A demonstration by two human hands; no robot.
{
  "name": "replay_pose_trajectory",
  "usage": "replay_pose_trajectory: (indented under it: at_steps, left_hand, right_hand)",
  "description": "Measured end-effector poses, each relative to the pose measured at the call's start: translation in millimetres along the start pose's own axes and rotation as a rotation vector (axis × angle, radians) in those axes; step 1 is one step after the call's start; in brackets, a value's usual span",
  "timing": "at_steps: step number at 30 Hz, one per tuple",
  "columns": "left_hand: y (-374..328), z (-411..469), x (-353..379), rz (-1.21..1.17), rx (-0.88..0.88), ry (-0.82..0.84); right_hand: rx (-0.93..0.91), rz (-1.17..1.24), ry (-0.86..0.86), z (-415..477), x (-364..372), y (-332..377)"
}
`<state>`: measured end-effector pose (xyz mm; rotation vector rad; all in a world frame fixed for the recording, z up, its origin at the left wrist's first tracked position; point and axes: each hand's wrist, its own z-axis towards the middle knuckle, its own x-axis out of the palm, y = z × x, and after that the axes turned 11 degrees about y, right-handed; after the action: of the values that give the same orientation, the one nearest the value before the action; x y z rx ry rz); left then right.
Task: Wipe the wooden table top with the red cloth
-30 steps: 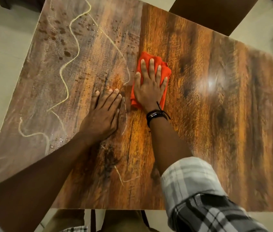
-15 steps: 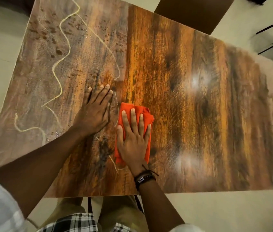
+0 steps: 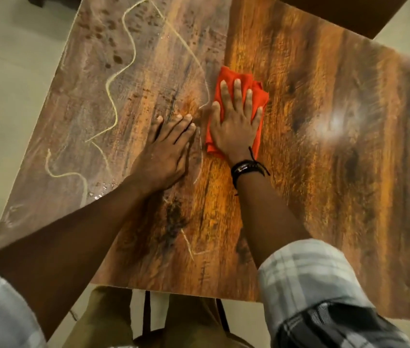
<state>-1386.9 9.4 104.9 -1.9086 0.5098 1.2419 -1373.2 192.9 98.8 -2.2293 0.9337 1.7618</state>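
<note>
The wooden table top fills most of the view. Its left part is dull, with pale squiggly residue lines and dark spots; its right part is glossy. A folded red cloth lies near the table's middle. My right hand presses flat on the cloth with fingers spread, a black band on the wrist. Just left of the cloth, my left hand lies flat on the bare wood, palm down, holding nothing.
A dark brown chair or panel sits beyond the far edge. Pale floor surrounds the table on the left. My legs and a dark stool frame show below the near edge.
My right hand pushed the red cloth away from me, from near the front edge back toward the table's middle. My left hand stayed planted in the same spot.
</note>
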Motion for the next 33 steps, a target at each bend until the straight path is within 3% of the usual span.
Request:
replay_pose_trajectory:
  at_steps: [10, 15, 18, 24, 28, 33]
  left_hand:
    - [1, -39, -1, 0.017, 0.162, 0.037]
    - [5, -78, 11, -0.033, 0.183, 0.013]
    - [5, -78, 9, -0.076, 0.169, 0.020]
    - [4, -78, 8, -0.172, 0.158, -0.019]
    - [5, -76, 9, -0.208, 0.131, -0.031]
    - [7, -76, 16, -0.261, 0.110, -0.073]
  right_hand:
    - [0.028, 0.002, -0.110, -218, 69, -9]
    - [0.185, 0.054, -0.165, -290, 87, -16]
    - [0.284, 0.056, -0.121, -292, 91, 11]
    - [0.088, -0.053, -0.055, -278, 105, 52]
    - [0.021, -0.010, -0.066, -222, 83, 50]
    - [0.079, -0.052, -0.044, -122, 48, 44]
